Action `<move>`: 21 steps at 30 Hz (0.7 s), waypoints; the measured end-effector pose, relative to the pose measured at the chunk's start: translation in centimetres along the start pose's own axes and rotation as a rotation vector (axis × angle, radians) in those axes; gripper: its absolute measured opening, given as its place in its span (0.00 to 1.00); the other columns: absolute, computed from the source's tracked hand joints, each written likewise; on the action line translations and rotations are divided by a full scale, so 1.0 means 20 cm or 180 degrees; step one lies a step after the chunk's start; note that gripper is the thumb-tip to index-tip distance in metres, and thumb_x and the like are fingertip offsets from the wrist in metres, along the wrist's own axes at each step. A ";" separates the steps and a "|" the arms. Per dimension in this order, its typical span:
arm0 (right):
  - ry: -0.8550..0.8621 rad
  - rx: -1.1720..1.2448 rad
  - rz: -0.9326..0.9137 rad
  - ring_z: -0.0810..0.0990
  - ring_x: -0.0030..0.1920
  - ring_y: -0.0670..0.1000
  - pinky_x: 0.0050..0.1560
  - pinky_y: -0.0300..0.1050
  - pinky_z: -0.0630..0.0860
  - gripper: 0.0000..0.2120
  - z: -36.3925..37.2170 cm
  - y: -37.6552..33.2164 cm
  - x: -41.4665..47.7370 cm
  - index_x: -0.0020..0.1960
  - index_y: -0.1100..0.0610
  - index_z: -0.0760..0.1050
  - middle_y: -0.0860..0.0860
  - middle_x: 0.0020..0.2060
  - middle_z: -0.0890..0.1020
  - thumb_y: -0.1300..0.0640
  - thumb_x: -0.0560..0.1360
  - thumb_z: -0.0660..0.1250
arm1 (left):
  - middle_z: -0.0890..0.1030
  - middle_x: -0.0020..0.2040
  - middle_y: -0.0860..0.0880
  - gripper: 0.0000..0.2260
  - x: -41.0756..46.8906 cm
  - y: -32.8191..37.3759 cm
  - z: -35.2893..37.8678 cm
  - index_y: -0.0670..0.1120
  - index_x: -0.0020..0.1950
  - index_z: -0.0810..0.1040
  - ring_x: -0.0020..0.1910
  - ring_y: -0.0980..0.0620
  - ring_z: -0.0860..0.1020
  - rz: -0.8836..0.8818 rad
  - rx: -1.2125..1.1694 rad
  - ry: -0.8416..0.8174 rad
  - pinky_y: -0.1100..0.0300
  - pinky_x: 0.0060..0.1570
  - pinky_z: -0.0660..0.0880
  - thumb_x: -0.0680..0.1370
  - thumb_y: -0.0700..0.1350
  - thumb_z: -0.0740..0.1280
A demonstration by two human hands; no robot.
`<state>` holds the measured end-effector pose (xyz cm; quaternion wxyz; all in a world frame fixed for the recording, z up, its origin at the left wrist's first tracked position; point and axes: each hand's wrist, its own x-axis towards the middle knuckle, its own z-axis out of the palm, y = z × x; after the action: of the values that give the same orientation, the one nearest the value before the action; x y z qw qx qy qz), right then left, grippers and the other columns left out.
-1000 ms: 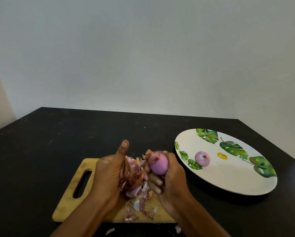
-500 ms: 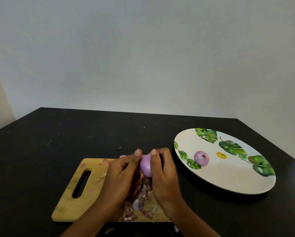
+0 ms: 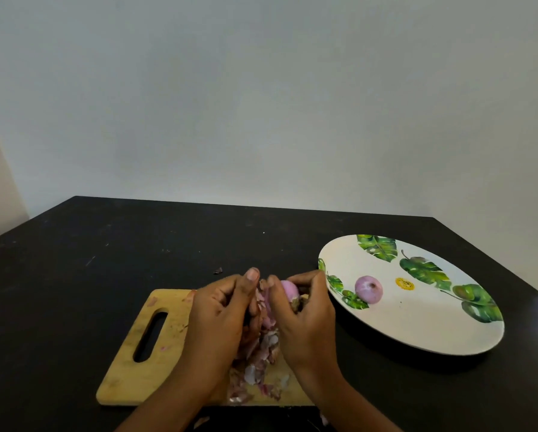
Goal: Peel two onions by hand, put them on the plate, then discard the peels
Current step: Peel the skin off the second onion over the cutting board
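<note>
One onion [image 3: 289, 289] is in work, held just above the far edge of the cutting board [image 3: 137, 353], between the two hands. The right hand [image 3: 305, 319] cups it with the fingers [image 3: 305, 277] curled over its top, so only a smooth pale-purple patch shows; it looks nearly bare. The left hand [image 3: 222, 310] has its thumb and fingers pressed together on a strip of skin [image 3: 263, 302] hanging off the onion's near side. To do this well, I would keep the right hand's hold firm and pull the strip down and away toward the root, turning the onion to find any dry flakes left. Loose peels [image 3: 261, 363] lie heaped on the board beneath the hands. The second onion [image 3: 368, 289], already peeled, sits on the leaf-patterned plate [image 3: 417, 332] to the right on the dark tabletop [image 3: 105, 260].
</note>
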<state>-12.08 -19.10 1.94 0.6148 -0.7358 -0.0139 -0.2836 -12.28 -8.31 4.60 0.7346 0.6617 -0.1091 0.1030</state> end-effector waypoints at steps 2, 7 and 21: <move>0.0051 0.0111 -0.0034 0.79 0.43 0.40 0.39 0.30 0.74 0.11 0.00 0.00 0.01 0.47 0.51 0.71 0.46 0.41 0.78 0.47 0.71 0.69 | 0.74 0.25 0.49 0.17 0.02 0.01 -0.03 0.41 0.32 0.72 0.23 0.58 0.71 0.0271 0.0254 0.0295 0.68 0.26 0.69 0.77 0.49 0.59; 0.0033 -0.0384 -0.0222 0.74 0.55 0.35 0.49 0.26 0.73 0.15 0.01 0.10 0.03 0.58 0.45 0.71 0.40 0.52 0.76 0.49 0.73 0.70 | 0.78 0.47 0.55 0.16 0.14 -0.06 -0.16 0.53 0.56 0.70 0.38 0.52 0.79 0.0335 0.0808 0.0758 0.58 0.37 0.77 0.78 0.32 0.58; 0.1111 -0.1613 -0.0873 0.75 0.50 0.52 0.48 0.45 0.74 0.18 -0.23 0.15 0.26 0.55 0.61 0.74 0.56 0.50 0.77 0.65 0.69 0.75 | 0.78 0.33 0.51 0.09 0.19 -0.11 -0.24 0.43 0.48 0.75 0.28 0.58 0.79 0.0532 0.1954 0.1097 0.62 0.31 0.77 0.81 0.45 0.57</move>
<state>-8.40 -25.66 1.84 0.3615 -0.7969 0.0637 -0.4798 -7.95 -3.68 3.04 0.4983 0.8132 -0.0013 0.3007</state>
